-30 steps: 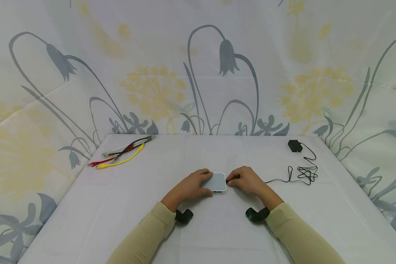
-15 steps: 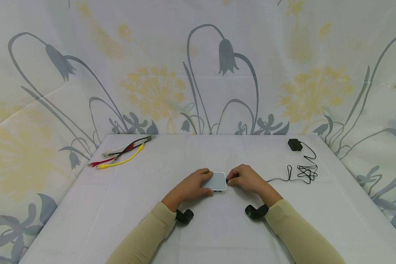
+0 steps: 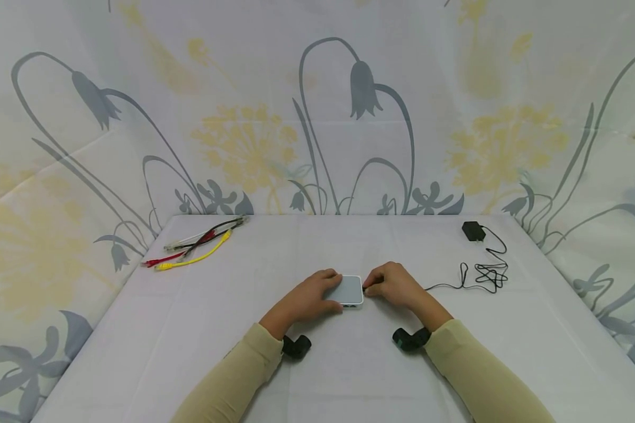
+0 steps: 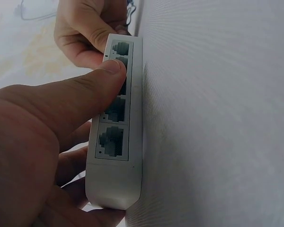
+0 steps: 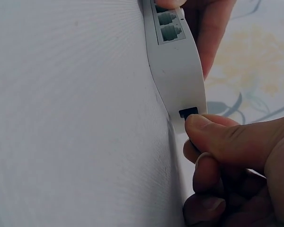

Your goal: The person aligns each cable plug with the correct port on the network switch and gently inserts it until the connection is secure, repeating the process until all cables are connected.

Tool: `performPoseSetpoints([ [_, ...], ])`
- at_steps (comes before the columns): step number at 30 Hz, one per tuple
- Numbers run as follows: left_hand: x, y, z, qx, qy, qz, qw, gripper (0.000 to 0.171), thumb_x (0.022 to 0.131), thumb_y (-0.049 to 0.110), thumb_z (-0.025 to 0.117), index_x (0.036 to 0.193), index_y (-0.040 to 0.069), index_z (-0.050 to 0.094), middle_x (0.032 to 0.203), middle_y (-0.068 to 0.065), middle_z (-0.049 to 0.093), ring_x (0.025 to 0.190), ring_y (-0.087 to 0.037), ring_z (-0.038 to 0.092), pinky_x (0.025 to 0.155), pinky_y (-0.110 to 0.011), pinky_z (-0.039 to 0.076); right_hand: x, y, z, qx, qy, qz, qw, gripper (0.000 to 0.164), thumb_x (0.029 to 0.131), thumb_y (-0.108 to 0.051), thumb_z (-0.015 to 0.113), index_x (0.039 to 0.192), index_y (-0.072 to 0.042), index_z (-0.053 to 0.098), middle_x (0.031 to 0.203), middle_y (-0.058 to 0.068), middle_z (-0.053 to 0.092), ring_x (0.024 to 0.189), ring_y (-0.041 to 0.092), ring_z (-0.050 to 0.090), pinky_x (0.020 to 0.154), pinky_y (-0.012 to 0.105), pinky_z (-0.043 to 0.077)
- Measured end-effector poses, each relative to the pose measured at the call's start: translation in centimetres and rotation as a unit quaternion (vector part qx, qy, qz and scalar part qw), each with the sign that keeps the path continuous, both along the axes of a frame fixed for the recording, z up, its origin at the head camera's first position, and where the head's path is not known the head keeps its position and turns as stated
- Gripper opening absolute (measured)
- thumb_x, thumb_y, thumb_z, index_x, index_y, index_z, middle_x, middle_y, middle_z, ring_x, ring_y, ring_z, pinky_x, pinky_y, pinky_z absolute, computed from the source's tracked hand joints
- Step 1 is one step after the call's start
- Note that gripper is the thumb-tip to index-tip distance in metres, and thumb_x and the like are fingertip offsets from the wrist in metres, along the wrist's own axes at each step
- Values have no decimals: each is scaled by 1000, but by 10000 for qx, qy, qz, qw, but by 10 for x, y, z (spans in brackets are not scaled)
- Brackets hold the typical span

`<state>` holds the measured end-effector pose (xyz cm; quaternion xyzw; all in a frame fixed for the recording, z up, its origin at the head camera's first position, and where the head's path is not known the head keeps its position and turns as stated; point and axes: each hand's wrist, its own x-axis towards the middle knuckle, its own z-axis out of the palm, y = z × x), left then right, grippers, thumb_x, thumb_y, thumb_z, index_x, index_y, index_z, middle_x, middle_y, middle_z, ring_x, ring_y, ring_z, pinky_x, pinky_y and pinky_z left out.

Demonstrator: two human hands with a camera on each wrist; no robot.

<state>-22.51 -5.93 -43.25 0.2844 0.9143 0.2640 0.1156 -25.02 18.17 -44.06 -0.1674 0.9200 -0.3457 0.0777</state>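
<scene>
At the far left of the white cloth-covered bench (image 3: 344, 376) lies a loose pile of thin red, black, white and yellow cables (image 3: 207, 237). Mid-bench, the left hand (image 3: 312, 298) grips a flat, round-cornered white box (image 3: 350, 289), thumb across its near face, fingers parted by its body. The box lies between the hands; its row of sockets runs left to right. At its right end, a small black plug (image 5: 191, 112) points leftward into a slot, how deep I cannot tell. The right hand (image 3: 394, 286), nearer the plug, pinches it between close-drawn thumb and fingers. Smooth and pale grey on top, the box has dark grey-green sockets. Rightward, a thin black cord (image 3: 445, 285) loops towards a blocky black adapter (image 3: 473, 231).
</scene>
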Motion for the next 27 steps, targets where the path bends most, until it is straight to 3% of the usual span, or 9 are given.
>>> performPoseSetpoints([
  [8, -2, 0, -3, -7, -19, 36, 10000, 72, 90, 35, 68, 149, 8, 37, 154, -10, 35, 141, -26, 35, 112, -42, 35, -5, 0, 5, -66, -391, 108, 9992, 4, 79, -12, 77, 82, -13, 76, 85, -1, 72, 80, 15, 56, 70, 29, 46],
  [15, 0, 1, -2, -26, -51, 83, 9999, 73, 90, 36, 68, 149, 7, 37, 154, -10, 35, 142, -27, 35, 113, -42, 34, -14, -1, 6, -233, -724, 263, 9968, 6, 83, -13, 73, 80, -7, 73, 71, -1, 64, 66, 15, 53, 60, 28, 44],
  [27, -1, 0, -3, 94, -128, 197, 9997, 72, 89, 36, 69, 149, 11, 39, 154, -9, 36, 139, -27, 39, 111, -42, 37, -9, 2, 9, -49, -809, 272, 9963, 6, 86, -19, 71, 87, -13, 74, 67, -2, 61, 64, 13, 52, 60, 28, 43],
])
